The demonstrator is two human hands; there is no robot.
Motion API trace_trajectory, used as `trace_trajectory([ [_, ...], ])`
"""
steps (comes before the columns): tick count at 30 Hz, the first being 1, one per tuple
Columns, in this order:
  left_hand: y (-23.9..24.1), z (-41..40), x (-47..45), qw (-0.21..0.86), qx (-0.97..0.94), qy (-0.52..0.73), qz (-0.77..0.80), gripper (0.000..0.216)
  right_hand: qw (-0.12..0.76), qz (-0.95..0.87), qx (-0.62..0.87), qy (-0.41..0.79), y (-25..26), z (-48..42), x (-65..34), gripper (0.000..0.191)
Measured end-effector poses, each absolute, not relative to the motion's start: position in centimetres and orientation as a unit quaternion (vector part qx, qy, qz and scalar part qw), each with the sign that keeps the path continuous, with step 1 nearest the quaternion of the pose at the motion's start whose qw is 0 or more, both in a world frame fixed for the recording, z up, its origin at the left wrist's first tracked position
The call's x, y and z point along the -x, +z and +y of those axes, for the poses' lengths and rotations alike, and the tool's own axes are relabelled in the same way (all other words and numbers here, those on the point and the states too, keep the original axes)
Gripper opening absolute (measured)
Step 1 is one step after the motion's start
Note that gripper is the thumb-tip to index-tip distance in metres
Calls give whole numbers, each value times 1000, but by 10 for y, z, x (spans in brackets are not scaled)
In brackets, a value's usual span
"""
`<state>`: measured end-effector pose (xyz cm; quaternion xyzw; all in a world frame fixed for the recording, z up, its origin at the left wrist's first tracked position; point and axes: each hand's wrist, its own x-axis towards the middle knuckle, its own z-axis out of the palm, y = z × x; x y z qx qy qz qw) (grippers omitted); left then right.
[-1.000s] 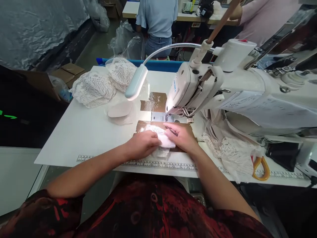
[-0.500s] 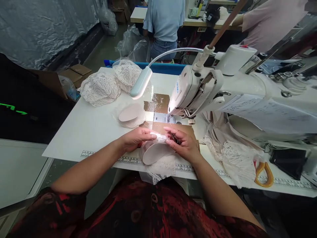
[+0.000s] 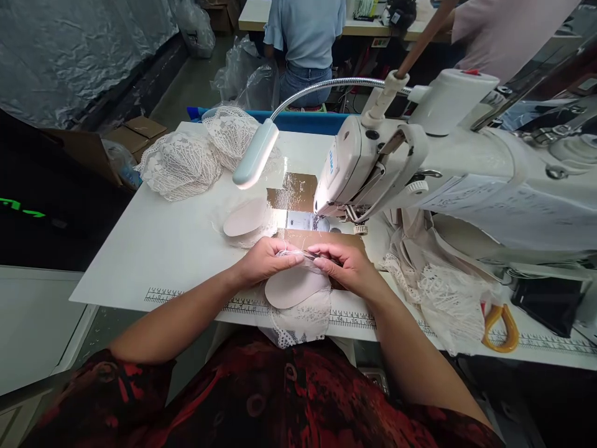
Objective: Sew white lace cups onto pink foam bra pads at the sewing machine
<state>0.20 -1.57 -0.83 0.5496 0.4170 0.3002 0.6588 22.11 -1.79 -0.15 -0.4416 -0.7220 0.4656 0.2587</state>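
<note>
As left fingers point(image 3: 285, 261) pinch lace point(image 3: 302, 318), right fingers point(image 3: 327, 247) snips point(image 3: 332, 257), the pad's point(image 3: 293, 290) long axis slants away rightward.

The right hand point(image 3: 347, 267) wraps most of a small dark tool point(image 3: 331, 257), so I can't tell its kind. The left hand point(image 3: 265, 260) covers part of a lace pad point(image 3: 293, 289). Writing on the paper point(image 3: 471, 191) is too small to read. A blue-shirted co-worker's point(image 3: 305, 37) head is out of view, and so is the sewing machine's point(image 3: 448, 155) far end.

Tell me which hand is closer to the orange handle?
Right. The right hand is left of the orange handle, with lace between them; the left hand is farther left, past the right hand.
</note>
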Motion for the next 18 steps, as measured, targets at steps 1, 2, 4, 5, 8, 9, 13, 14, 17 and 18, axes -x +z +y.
trace_trajectory([
  [1, -9, -15, -2, 660, -551, 295, 417, 28, 251, -721, 444, 469, -1, -18, -220, 33],
  [2, -11, -15, -3, 663, -552, 290, 415, 28, 245, -722, 444, 470, 1, -17, -219, 32],
  [4, -12, -14, -3, 673, -552, 278, 406, 29, 237, -728, 439, 470, 3, -16, -216, 30],
  [5, -13, -14, -3, 679, -552, 273, 400, 29, 237, -731, 435, 469, 3, -16, -214, 29],
  [8, -13, -13, -2, 696, -549, 252, 389, 29, 246, -734, 421, 473, 4, -15, -210, 26],
  [9, -12, -13, -1, 701, -545, 246, 389, 29, 253, -733, 416, 474, 4, -16, -208, 25],
  [13, -10, -13, -1, 713, -531, 239, 391, 32, 285, -730, 415, 463, 1, -17, -203, 19],
  [14, -10, -12, -2, 713, -531, 239, 390, 33, 289, -727, 421, 459, -1, -17, -202, 18],
  [17, -6, -13, -2, 702, -549, 237, 387, 33, 311, -699, 455, 457, -7, -16, -203, 19],
  [18, -3, -15, -1, 691, -565, 229, 389, 33, 325, -681, 469, 459, -10, -15, -205, 19],
])
